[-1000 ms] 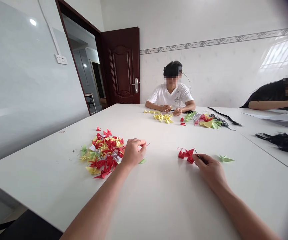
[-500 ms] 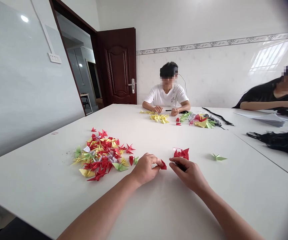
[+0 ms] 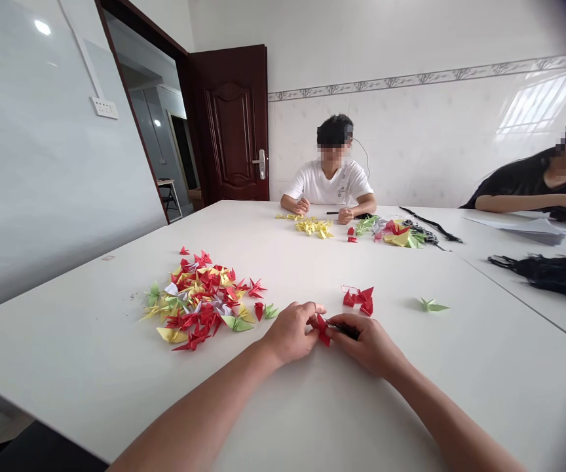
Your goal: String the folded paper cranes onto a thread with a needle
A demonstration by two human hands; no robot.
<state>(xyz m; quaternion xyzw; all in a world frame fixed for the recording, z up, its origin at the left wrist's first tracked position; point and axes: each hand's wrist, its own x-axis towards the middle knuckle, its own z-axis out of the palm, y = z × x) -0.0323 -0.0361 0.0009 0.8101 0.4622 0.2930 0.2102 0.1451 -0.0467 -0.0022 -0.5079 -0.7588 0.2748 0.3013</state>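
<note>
Between the fingertips of my left hand (image 3: 293, 332) is a red folded paper piece (image 3: 323, 330). My right hand (image 3: 367, 342) is closed on a small black tool (image 3: 348, 330), and its fingertips meet the right side of the red paper. What kind of tool it is cannot be made out. Just beyond my right hand lie a few red folded papers (image 3: 365, 299) on the white table (image 3: 283, 419). A heap of red, yellow, green and white paper cranes (image 3: 209, 295) spreads to the left of my left hand.
A green crane (image 3: 433, 305) lies at the right. Across the table a person in white (image 3: 331, 180) sits behind yellow cranes (image 3: 314, 227) and a mixed pile (image 3: 401, 234). Black cords (image 3: 548, 278) and papers (image 3: 533, 227) lie near another person in black (image 3: 519, 180).
My right hand has moved left with the black tool and now meets the red paper in my left hand. The view has shifted slightly. The seated person's hand has drawn back a little.
</note>
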